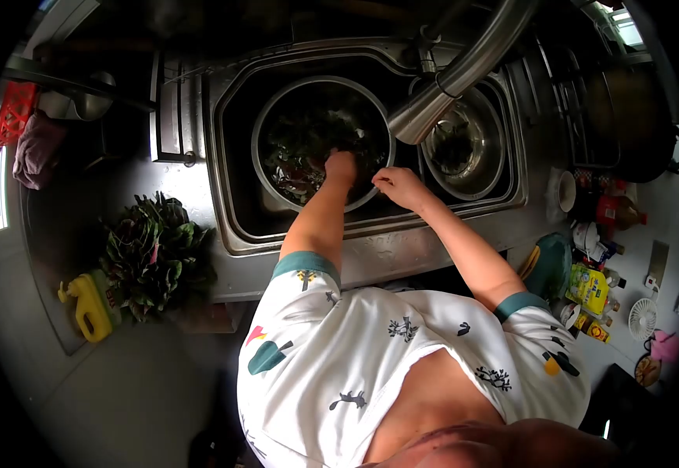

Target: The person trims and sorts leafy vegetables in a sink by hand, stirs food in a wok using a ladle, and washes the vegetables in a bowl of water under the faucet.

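A large round metal basin [258, 148] sits in the left bowl of the sink, holding dark green and reddish leaves [296, 160] in what looks like water. My left hand [341, 166] reaches down into the basin among the leaves, and its fingers are hidden there. At the basin's right rim is my right hand [398, 187], fingers curled together in a pinch; whatever they hold is too small to make out. A smaller metal bowl [494, 148] stands in the right sink bowl, with some dark leaves [452, 148] inside.
The faucet [452, 86] hangs over the sink divider. On the left counter lies a bunch of dark leafy greens [156, 257] beside a yellow bottle [88, 308]. Bottles, a yellow packet [587, 288] and a small white fan [642, 320] crowd the right side.
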Demonstrator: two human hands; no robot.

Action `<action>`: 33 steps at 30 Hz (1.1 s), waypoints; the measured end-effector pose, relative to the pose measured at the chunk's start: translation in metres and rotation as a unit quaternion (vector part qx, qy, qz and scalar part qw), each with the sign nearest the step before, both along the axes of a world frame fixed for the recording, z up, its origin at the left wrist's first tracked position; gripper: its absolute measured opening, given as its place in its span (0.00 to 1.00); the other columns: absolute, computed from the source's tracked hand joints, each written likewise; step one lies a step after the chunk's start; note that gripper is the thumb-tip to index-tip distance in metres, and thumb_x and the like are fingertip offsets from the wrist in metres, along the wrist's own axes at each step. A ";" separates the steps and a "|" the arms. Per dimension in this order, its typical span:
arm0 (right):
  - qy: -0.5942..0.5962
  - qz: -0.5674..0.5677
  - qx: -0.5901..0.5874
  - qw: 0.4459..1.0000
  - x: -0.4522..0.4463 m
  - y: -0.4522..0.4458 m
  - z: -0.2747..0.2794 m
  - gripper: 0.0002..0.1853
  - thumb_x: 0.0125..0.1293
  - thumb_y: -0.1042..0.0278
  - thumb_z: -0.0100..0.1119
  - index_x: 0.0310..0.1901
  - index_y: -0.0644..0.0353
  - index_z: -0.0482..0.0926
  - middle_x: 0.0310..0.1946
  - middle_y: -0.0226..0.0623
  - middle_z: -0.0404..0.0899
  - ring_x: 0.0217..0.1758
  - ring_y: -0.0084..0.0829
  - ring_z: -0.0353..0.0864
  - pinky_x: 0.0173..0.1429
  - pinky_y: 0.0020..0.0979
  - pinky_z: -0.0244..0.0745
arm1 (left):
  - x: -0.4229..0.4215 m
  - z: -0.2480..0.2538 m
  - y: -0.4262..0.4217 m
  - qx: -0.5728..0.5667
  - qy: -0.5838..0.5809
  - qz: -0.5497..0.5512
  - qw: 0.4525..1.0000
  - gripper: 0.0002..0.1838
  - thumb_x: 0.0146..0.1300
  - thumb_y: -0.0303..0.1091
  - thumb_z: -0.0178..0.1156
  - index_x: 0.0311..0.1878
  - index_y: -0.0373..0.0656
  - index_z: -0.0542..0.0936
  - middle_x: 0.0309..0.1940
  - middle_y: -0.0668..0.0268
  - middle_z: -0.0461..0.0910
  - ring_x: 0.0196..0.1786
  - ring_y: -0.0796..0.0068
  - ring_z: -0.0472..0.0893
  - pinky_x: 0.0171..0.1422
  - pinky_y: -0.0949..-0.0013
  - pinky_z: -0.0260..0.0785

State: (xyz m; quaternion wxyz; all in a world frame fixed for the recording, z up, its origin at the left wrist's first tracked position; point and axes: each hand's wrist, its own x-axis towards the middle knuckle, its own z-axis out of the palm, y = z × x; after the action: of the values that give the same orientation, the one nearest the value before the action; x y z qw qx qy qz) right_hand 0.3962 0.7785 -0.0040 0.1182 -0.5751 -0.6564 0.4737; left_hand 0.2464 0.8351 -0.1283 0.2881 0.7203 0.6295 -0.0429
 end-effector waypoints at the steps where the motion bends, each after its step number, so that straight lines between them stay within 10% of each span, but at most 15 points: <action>1: 0.019 -0.016 -0.003 1.000 0.003 -0.001 0.001 0.09 0.62 0.71 0.53 0.40 0.65 0.78 0.33 0.38 0.80 0.35 0.27 0.79 0.41 0.27 0.73 | -0.007 0.003 0.001 -0.016 -0.065 0.014 0.998 0.10 0.52 0.33 0.57 0.37 0.43 0.83 0.42 0.57 0.79 0.43 0.54 0.78 0.45 0.58 0.70; 7: 0.107 -0.144 0.091 0.980 0.032 0.034 0.067 0.09 0.60 0.71 0.54 0.39 0.66 0.78 0.31 0.39 0.80 0.33 0.30 0.79 0.40 0.27 0.72 | -0.051 0.102 0.028 -0.037 -0.477 0.208 0.853 0.09 0.59 0.33 0.59 0.34 0.36 0.81 0.26 0.64 0.80 0.31 0.76 0.78 0.37 0.70 0.70; 10: 0.082 -0.099 0.159 0.979 0.028 0.052 0.090 0.12 0.61 0.64 0.53 0.40 0.63 0.78 0.33 0.42 0.80 0.37 0.39 0.79 0.42 0.33 0.72 | -0.054 0.202 0.012 -0.081 -0.600 0.282 0.745 0.12 0.65 0.35 0.53 0.43 0.35 0.77 0.32 0.62 0.81 0.35 0.72 0.80 0.41 0.69 0.74; 15: 0.179 -0.048 0.150 0.971 -0.022 0.048 0.098 0.14 0.61 0.59 0.55 0.41 0.62 0.78 0.32 0.42 0.80 0.33 0.37 0.79 0.40 0.32 0.70 | -0.056 0.223 -0.002 -0.117 -0.701 0.318 0.628 0.11 0.66 0.34 0.51 0.43 0.36 0.74 0.34 0.59 0.79 0.36 0.68 0.81 0.42 0.65 0.76; 23: 0.228 0.016 0.076 0.971 -0.024 0.045 0.087 0.12 0.62 0.63 0.54 0.40 0.63 0.79 0.28 0.35 0.81 0.30 0.22 0.77 0.38 0.25 0.69 | -0.061 0.215 -0.017 -0.115 -0.702 0.355 0.607 0.06 0.65 0.33 0.54 0.35 0.40 0.72 0.33 0.62 0.78 0.34 0.71 0.80 0.40 0.65 0.75; 33: 0.076 0.013 0.207 0.975 -0.030 0.044 0.074 0.11 0.56 0.63 0.51 0.33 0.62 0.77 0.24 0.41 0.75 0.30 0.40 0.76 0.38 0.36 0.69 | -0.038 0.233 -0.023 0.073 -0.555 0.292 0.776 0.07 0.58 0.30 0.62 0.31 0.35 0.78 0.24 0.66 0.80 0.27 0.79 0.78 0.32 0.78 0.70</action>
State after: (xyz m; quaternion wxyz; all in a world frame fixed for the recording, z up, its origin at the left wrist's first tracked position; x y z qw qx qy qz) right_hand 0.3663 0.8229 0.0702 0.2777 -0.4918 -0.7371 0.3711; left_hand 0.2085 0.8123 0.1048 0.5326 0.4197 0.5421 0.4964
